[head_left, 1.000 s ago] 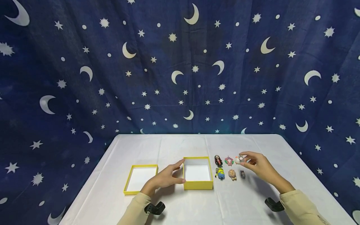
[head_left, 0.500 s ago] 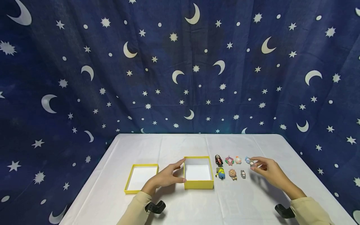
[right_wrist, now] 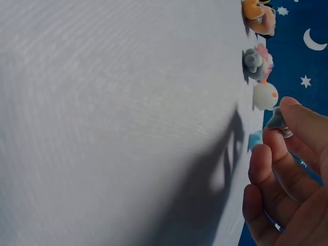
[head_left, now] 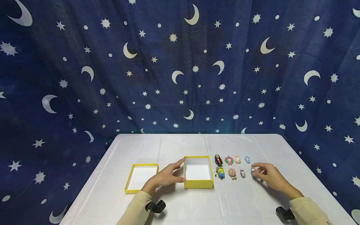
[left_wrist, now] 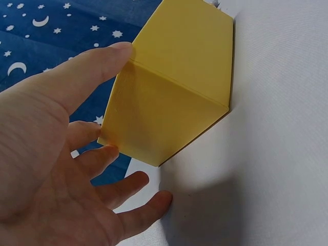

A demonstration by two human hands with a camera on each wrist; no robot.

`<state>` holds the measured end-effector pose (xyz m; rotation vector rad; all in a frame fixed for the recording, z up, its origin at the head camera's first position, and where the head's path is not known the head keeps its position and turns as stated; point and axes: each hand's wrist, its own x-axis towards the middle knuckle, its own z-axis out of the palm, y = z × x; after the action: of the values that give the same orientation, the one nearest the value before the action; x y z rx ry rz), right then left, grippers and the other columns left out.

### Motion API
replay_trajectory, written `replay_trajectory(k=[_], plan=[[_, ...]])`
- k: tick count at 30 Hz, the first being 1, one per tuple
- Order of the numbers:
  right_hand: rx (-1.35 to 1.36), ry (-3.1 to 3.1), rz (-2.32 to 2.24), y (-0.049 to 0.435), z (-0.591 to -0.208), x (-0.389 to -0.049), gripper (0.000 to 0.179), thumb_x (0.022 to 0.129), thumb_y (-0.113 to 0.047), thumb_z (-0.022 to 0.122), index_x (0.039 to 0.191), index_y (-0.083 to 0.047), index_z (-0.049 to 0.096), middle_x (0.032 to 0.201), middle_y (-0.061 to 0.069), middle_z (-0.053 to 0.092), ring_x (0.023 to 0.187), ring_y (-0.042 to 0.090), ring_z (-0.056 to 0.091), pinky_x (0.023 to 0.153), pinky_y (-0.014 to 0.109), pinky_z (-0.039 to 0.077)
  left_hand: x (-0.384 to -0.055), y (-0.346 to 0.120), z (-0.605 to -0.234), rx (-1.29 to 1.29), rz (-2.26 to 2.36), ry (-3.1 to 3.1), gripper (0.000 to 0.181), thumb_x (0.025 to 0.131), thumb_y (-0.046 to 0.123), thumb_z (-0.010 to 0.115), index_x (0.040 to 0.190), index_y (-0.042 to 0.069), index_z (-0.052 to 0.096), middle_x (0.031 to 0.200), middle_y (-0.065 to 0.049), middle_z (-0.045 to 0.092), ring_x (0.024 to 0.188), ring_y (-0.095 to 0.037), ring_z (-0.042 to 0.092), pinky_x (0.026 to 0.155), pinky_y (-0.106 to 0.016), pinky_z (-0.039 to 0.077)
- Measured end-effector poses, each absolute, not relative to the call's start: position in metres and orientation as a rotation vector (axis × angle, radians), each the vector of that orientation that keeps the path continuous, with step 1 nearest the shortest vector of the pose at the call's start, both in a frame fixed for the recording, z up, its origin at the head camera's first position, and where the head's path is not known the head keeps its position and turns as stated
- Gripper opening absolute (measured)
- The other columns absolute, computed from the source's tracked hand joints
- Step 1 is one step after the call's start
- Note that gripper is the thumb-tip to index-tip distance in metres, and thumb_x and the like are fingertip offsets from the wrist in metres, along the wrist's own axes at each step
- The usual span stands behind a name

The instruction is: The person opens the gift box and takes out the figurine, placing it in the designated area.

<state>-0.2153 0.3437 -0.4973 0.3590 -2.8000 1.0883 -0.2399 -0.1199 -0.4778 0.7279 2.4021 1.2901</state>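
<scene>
A small grey figurine [head_left: 252,169] is pinched between the thumb and fingertips of my right hand [head_left: 270,176]. In the right wrist view this figurine [right_wrist: 277,120] appears between thumb and index finger. Left of it lies another grey figurine [head_left: 242,173], then a tan lion-like figurine [head_left: 232,173] and a yellow-and-blue minion figurine [head_left: 220,172]. My left hand [head_left: 166,177] rests against the left side of an open yellow box [head_left: 198,184], thumb near its front corner. In the left wrist view fingertips touch the box's yellow wall [left_wrist: 148,107]; the fingers are loosely extended.
A back row has a dark long-haired figurine [head_left: 218,159], a pink-and-green one [head_left: 229,160], a round white one [head_left: 237,159] and a blue one [head_left: 247,159]. A yellow-rimmed lid [head_left: 129,179] lies left on the white table [head_left: 174,145]. A starry curtain [head_left: 157,78] hangs behind.
The right hand has moved right, away from the round white figurine, then toward the front row with the grey figurine. The blue figurine came into sight. The left hand stays at the box.
</scene>
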Motion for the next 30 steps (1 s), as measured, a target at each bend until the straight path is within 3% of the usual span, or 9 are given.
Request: replay_trajectory(k=[10,30], plan=[[0.335,-2.88,1.045,0.3403,-0.5008,-0.2173,0.035,0.089,-0.011,0.076,0.118,0.006,0.068,0.08,0.001,0.067,0.066,0.0,0.052,0.056,0.021,0.045,-0.2403,-0.1191,-0.4781,0.739,1.298,2.398,0.089,0.092,0.025,0.076,0.162,0.014,0.023,0.169,-0.009,0.023,0.151,-0.039,0.034,0.124,-0.056,0.029],[0.344,-2.928,0.979,0.3401,-0.5003,-0.2226,0.03,0.089,-0.007,0.073,0.117,0.003,0.07,0.085,0.001,0.067,0.07,0.0,0.053,0.062,0.021,0.044,-0.2392,-0.1204,-0.4785,0.716,1.288,2.411,0.088,0.092,0.027,0.075,0.162,0.02,0.024,0.169,-0.004,0.024,0.152,-0.035,0.034,0.124,-0.056,0.028]])
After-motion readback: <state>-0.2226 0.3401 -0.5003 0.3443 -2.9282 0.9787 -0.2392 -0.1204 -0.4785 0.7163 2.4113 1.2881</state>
